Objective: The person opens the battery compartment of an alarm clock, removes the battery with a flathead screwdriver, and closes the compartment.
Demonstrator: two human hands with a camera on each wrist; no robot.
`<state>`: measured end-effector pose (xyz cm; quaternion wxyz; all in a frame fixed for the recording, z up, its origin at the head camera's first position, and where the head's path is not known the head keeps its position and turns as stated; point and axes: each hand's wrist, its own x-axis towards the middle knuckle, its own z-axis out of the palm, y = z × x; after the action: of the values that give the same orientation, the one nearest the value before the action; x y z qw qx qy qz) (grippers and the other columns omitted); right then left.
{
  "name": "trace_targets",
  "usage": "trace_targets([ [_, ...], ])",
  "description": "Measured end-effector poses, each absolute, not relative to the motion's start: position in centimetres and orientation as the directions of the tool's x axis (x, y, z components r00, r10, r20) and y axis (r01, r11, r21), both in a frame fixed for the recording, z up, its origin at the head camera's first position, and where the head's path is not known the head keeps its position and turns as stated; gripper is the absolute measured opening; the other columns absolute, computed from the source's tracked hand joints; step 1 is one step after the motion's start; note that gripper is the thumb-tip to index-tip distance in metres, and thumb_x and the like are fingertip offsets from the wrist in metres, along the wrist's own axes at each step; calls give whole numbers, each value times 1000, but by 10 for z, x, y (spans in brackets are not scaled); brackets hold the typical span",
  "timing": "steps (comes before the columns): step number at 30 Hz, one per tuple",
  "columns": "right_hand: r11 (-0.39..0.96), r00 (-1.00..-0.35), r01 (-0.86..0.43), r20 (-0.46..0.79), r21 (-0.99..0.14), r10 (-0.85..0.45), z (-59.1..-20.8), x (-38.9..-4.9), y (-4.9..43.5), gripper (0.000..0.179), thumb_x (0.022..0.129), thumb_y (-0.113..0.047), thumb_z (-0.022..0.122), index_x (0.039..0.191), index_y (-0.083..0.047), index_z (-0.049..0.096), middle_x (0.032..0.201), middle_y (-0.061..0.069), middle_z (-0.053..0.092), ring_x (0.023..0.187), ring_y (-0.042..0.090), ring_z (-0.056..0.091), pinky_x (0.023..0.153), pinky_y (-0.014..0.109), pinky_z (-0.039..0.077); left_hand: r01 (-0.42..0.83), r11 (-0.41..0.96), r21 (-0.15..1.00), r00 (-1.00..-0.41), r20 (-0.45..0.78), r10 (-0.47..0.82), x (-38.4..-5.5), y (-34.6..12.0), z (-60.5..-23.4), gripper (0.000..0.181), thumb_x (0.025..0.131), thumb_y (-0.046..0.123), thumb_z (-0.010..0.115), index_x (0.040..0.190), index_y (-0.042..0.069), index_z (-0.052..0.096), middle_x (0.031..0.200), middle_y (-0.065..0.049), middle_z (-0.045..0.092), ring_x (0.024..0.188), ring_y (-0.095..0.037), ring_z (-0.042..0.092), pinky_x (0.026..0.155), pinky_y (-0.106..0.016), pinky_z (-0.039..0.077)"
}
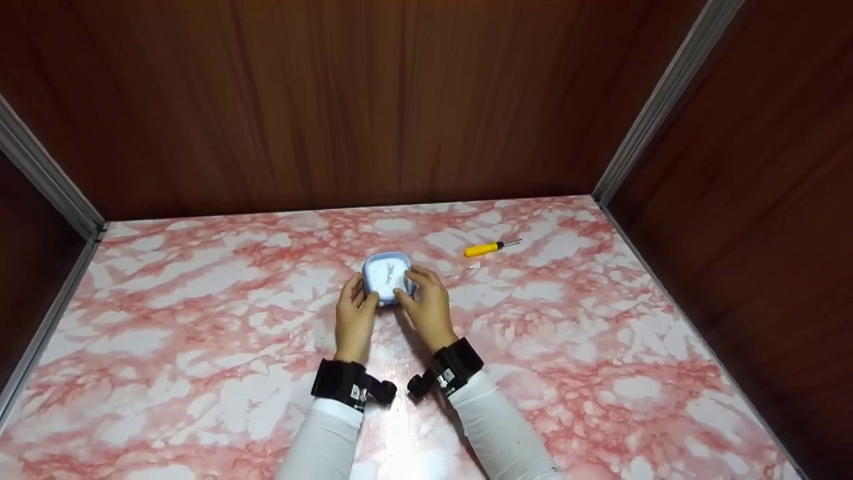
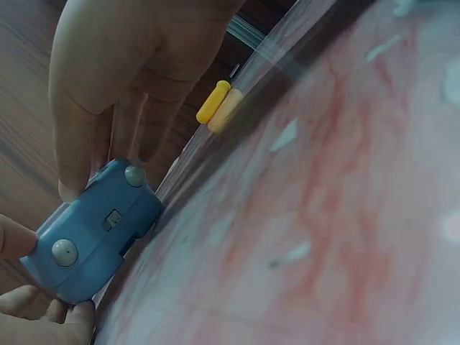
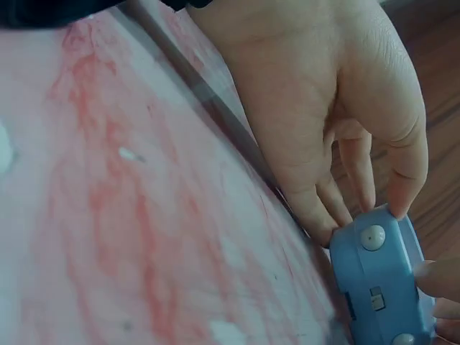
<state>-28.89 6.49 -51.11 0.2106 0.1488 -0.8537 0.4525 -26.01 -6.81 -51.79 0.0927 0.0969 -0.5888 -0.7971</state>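
Note:
A small alarm clock (image 1: 385, 268) with a pale blue case, white face and thin hands is held between both hands near the middle of the table. Its underside, with two round white feet and a small switch, shows in the left wrist view as a blue case (image 2: 90, 230). My left hand (image 1: 353, 323) grips its left side, thumb at the lower front edge. On the opposite side my right hand (image 1: 430, 310) holds it, thumb on the front and fingers along the edge. The back of the clock is hidden in the head view.
A yellow-handled screwdriver (image 1: 481, 250) with a dark collar lies on the table, right of and beyond the clock. The red-and-white marbled tabletop (image 1: 200, 320) is bounded by dark wood panels (image 1: 333, 107) with metal corner posts. Both wrists carry black camera straps.

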Motion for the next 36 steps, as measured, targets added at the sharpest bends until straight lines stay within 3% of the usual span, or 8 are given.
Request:
trace_targets([
  [10, 578, -854, -484, 500, -658, -145, -505, -286, 63, 35, 82, -7, 75, 113, 7, 67, 122, 20, 61, 114, 33, 58, 101, 36, 45, 66, -402, 913, -967, -41, -251, -258, -66, -521, 57, 91, 1, 59, 144, 9, 41, 143, -14, 43, 126, -25, 48, 96, -31, 50],
  [17, 558, -858, -491, 484, -669, -175, -502, -285, 61, 39, 86, -20, 74, 118, 2, 67, 127, 18, 59, 119, 34, 54, 106, 41, 40, 112, -428, 897, -972, 9, -236, -256, -63, -520, 52, 92, 2, 59, 142, 12, 44, 144, -12, 42, 129, -23, 45, 100, -29, 46],
  [26, 529, -851, -504, 498, -682, -168, -507, -283, 59, 59, 79, -31, 80, 126, -2, 60, 125, 14, 53, 116, 30, 52, 101, 41, 43, 132, -511, 849, -981, 36, -192, -250, -63, -515, 36, 104, 17, 44, 138, 8, 49, 139, -13, 46, 119, -28, 53, 100, -42, 46],
  [32, 542, -874, -467, 458, -698, -162, -508, -282, 60, 74, 75, -24, 84, 137, -7, 49, 130, 15, 46, 116, 32, 51, 101, 42, 45, 126, -481, 868, -987, 59, -152, -241, -62, -500, 36, 104, 16, 43, 136, 3, 51, 145, -11, 42, 120, -27, 51, 98, -39, 48],
  [36, 559, -884, -447, 441, -698, -157, -506, -281, 60, 73, 77, -24, 82, 139, -6, 48, 130, 16, 47, 113, 31, 54, 98, 40, 47, 138, -476, 868, -987, 79, -142, -246, -61, -506, 35, 104, 16, 43, 136, 4, 53, 147, -7, 39, 121, -26, 50, 99, -39, 47],
])
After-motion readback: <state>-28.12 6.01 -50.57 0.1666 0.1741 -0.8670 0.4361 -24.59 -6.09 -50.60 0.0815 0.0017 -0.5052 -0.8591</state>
